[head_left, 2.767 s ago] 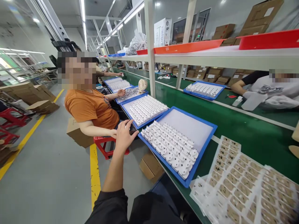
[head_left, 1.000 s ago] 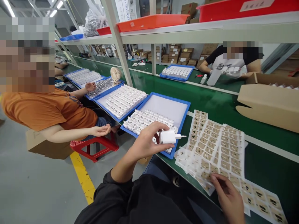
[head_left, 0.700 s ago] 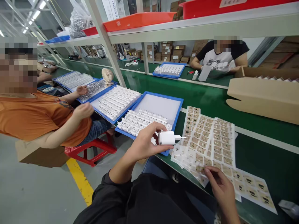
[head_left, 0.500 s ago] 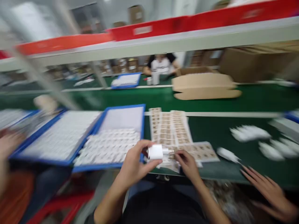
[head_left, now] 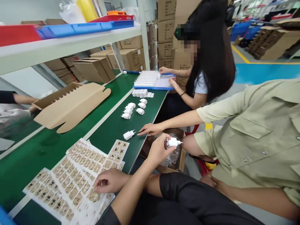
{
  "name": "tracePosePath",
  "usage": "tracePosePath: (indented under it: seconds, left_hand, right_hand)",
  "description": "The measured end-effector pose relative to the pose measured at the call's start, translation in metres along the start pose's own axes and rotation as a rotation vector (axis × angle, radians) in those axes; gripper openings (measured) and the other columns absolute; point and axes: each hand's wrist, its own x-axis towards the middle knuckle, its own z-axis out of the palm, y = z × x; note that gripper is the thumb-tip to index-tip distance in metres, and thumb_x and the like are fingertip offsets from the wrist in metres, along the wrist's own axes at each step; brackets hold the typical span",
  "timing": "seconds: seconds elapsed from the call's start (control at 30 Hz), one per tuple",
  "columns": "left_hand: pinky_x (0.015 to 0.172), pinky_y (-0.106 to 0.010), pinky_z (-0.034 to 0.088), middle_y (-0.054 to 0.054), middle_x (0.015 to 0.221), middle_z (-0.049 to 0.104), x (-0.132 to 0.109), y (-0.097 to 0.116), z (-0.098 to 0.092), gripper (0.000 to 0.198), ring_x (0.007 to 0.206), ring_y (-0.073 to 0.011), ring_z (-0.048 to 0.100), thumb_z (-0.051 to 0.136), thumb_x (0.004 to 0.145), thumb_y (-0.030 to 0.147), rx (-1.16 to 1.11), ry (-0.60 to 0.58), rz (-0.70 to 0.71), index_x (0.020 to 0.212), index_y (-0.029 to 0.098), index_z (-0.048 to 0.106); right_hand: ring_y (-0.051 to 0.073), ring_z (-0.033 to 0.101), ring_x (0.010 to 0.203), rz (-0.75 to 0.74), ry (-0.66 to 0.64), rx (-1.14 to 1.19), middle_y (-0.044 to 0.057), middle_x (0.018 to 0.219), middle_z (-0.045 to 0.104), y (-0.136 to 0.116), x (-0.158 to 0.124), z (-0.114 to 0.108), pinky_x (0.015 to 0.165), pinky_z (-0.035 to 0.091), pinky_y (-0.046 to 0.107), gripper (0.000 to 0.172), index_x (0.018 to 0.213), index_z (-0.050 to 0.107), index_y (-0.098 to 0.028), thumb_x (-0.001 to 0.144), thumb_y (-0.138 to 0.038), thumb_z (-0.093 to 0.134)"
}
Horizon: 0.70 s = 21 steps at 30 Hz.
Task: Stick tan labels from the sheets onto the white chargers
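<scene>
My left hand [head_left: 159, 151] reaches out to the right past the table edge, closed on a white plug charger [head_left: 172, 142] whose prongs point right. My right hand [head_left: 110, 180] rests on the white label sheets [head_left: 70, 175] at the near edge of the green belt [head_left: 112, 125]. Its fingers are curled and pinched on the sheet. My two forearms cross, the left one over the right.
A co-worker in an olive shirt lays a flat hand [head_left: 150, 128] on the belt beside a lone charger [head_left: 128, 135]. Several more chargers [head_left: 133, 109] lie further along. A folded cardboard box [head_left: 70, 106] lies on the belt. A long-haired person works at a blue tray [head_left: 152, 82].
My view has swung right, away from the blue trays. My left hand carried the charger out to the right. My right hand stayed on the label sheets.
</scene>
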Motion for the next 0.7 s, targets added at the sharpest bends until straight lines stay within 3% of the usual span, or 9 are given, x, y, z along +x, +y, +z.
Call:
tracePosePath:
  seconds: [0.13,0.23,0.4,0.7]
  left_hand:
    - [0.067,-0.026,0.046,0.002,0.09,0.063,0.019,-0.004,0.024,0.036,0.075,-0.0158,0.06,0.076,0.074,0.025,-0.009,-0.024,-0.08,0.099,0.024,0.05]
    - [0.066,-0.025,0.043,0.004,0.086,0.061,0.024,-0.008,0.033,0.037,0.074,-0.0147,0.058,0.076,0.074,0.027,0.025,-0.028,-0.095,0.098,0.023,0.05]
    - [0.063,-0.023,0.038,0.006,0.08,0.059,0.024,-0.01,0.038,0.043,0.067,-0.0129,0.057,0.079,0.072,0.031,0.03,-0.03,-0.166,0.099,0.023,0.047]
    - [0.068,-0.026,0.046,0.003,0.088,0.063,0.027,-0.006,0.043,0.046,0.078,-0.0171,0.064,0.08,0.073,0.036,0.087,-0.008,-0.171,0.104,0.024,0.048]
  right_hand:
    - [0.007,0.061,0.061,-0.02,-0.002,0.077,-0.009,0.067,0.064,0.004,-0.001,0.0,0.06,0.047,0.012,0.011,0.072,0.066,-0.024,0.08,-0.017,0.065]
    - [0.007,0.06,0.065,0.055,-0.094,0.171,-0.01,0.071,0.063,0.013,0.002,0.001,0.062,0.045,0.011,0.011,0.076,0.065,-0.024,0.077,-0.014,0.072]
    - [0.006,0.059,0.069,0.131,-0.221,0.212,-0.011,0.073,0.06,0.028,0.009,0.006,0.065,0.042,0.01,0.016,0.082,0.064,-0.022,0.075,-0.02,0.079]
    - [0.007,0.058,0.069,0.047,-0.195,0.157,-0.004,0.078,0.062,0.015,0.003,-0.001,0.067,0.042,0.012,0.01,0.089,0.067,-0.015,0.083,-0.018,0.074]
